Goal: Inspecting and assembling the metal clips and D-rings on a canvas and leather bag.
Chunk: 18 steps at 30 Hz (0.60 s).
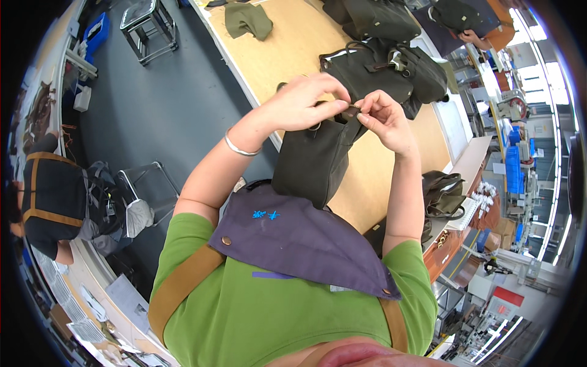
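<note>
A smooth dark-grey floor [202, 110] spreads along the left, and beside it runs a long work table with a pale tan top [244, 58]. The wearer, in a green short-sleeved shirt [269, 318] and a purple cloth apron with brown straps [293, 241], is at the table's edge. Farther left, a co-worker in a dark top with crossing tan straps [55, 196] sits facing another bench.

Dark olive-black fabric bags with handles [354, 73] crowd the far part of the table, some touching one another. At the upper right, another person's hand [472, 38] is at a dark bag. A black metal-framed stool [143, 21] stands on the floor at the top left.

The dark olive, box-shaped fabric bag [309, 159] being worked on is in front of the wearer's chest, tilted, its lower end against the apron and its top between the two hands. Whether the table bears any of its weight cannot be told. Near the table's far end lies a crumpled olive cloth piece [247, 20].

The left hand [306, 101] pinches the bag's upper edge between thumb and curled fingers; the right hand [385, 122] grips the same edge with thumb and forefinger, its other fingers bent. A silver bangle [241, 147] circles the left wrist. Between the fingertips shows a tiny brass-coloured strip [353, 106].
</note>
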Tool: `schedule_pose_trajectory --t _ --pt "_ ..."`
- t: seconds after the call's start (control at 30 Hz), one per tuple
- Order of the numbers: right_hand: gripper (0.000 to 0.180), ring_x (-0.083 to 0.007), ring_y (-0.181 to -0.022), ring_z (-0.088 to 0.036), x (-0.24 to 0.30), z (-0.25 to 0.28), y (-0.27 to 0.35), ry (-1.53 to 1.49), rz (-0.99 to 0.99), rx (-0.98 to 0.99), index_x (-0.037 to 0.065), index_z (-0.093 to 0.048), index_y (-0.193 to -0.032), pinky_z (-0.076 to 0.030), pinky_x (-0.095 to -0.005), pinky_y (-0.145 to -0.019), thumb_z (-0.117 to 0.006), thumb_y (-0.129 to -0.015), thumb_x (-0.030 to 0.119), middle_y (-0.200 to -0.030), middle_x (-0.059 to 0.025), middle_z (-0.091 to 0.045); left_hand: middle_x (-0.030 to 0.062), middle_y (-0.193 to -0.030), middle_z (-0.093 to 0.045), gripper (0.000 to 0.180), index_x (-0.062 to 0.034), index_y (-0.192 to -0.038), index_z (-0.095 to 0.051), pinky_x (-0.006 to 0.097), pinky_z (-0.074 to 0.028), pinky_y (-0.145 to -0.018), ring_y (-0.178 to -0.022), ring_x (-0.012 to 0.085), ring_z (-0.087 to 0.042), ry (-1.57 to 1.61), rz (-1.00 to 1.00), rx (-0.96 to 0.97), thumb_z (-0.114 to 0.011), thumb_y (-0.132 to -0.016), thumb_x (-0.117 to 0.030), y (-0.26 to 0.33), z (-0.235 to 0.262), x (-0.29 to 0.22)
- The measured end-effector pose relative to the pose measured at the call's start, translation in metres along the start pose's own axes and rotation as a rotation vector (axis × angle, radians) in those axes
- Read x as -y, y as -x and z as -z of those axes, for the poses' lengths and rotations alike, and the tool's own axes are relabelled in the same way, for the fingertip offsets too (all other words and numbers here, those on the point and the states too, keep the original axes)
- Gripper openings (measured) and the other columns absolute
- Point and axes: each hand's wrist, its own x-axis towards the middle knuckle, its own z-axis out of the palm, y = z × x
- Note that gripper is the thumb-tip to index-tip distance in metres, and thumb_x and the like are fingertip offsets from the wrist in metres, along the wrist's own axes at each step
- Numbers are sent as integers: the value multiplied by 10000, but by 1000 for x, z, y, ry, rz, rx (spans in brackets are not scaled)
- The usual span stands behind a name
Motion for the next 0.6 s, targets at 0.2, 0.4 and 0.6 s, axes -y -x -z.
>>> schedule_pose_trajectory --t 0.2,0.4,0.6 --pt "185 -81 -903 -499 -3 1 -1 31 80 -19 65 -547 -904 -413 -229 -805 -667 -824 -52 -989 -12 -511 -10 -836 -605 316 -14 -1010 -641 266 -439 -679 -779 78 -513 430 318 245 -587 -961 -322 -10 -20 12" --pt "237 -48 -805 -490 -8 5 0 -21 70 25 64 -539 -941 -412 -200 -715 -656 -809 -94 -960 27 -505 -48 -759 -579 267 -9 -929 -670 225 -390 -642 -724 40 -473 473 432 180 -623 -941 -272 -14 -30 12" --pt "282 -40 -791 -479 -7 7 0 -88 58 46 71 -529 -979 -405 -188 -698 -673 -800 -92 -952 24 -507 -38 -774 -596 211 -14 -902 -663 232 -406 -656 -731 45 -484 574 393 90 -624 -934 -219 -9 -42 14"
